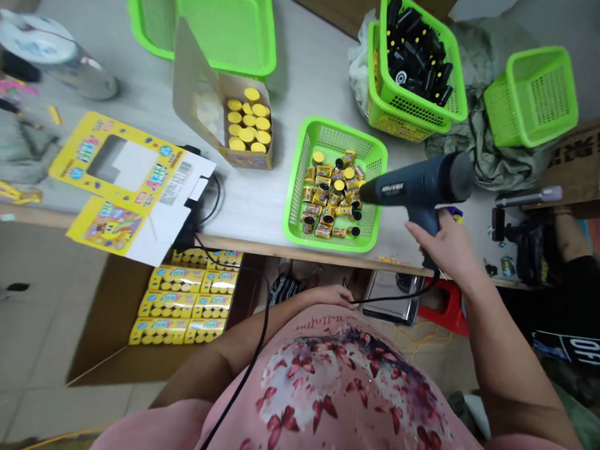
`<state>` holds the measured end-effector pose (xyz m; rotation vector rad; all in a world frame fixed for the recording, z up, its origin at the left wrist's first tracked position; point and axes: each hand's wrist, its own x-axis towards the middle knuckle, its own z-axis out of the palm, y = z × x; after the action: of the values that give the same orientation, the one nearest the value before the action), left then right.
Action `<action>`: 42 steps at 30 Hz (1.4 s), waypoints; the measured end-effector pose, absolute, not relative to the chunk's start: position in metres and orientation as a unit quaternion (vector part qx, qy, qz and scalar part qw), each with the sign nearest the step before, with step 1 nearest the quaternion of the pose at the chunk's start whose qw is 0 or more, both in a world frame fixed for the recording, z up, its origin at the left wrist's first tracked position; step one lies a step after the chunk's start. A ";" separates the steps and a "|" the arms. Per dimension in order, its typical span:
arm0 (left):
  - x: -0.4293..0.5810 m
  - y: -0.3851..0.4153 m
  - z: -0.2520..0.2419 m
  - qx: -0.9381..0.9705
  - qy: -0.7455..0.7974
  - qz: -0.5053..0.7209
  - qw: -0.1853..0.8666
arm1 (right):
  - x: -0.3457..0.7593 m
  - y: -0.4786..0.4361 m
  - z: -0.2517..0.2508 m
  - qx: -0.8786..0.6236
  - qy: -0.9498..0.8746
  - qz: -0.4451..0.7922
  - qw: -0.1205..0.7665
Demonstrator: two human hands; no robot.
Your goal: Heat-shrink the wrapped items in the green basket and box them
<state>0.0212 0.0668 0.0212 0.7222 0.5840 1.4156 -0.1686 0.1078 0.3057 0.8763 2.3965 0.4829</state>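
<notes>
My right hand is wrapped round the handle of a dark blue heat gun, held above the table's front edge. Its nozzle points left, over the right side of a green basket. Inside the basket lie several small yellow-labelled tubs, some with yellow caps and some showing black ends. My left hand rests against the front of the pink shirt, fingers lying along it. The gun's black cable runs to its fingertips; whether it passes under them is hidden.
Left of the basket stand an open carton of yellow-capped tubs and a flat yellow box. Green baskets of black parts are stacked behind. Below, a large carton holds packed yellow boxes. A person's arm is at right.
</notes>
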 end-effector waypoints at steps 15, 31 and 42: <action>-0.041 0.019 0.037 0.260 0.497 0.697 0.447 | -0.146 0.137 0.299 0.463 0.861 -0.208 -0.007; -0.176 0.072 0.033 0.316 0.809 0.457 0.189 | -0.050 0.142 0.334 0.583 0.749 -0.277 -0.147; -0.168 0.028 0.043 0.321 0.796 0.481 0.178 | -0.071 0.133 0.315 0.588 0.792 -0.160 0.036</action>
<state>-0.1677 0.0281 0.0432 0.9086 2.2524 1.3612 -0.0711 0.1332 0.3154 1.8048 2.4338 -0.4925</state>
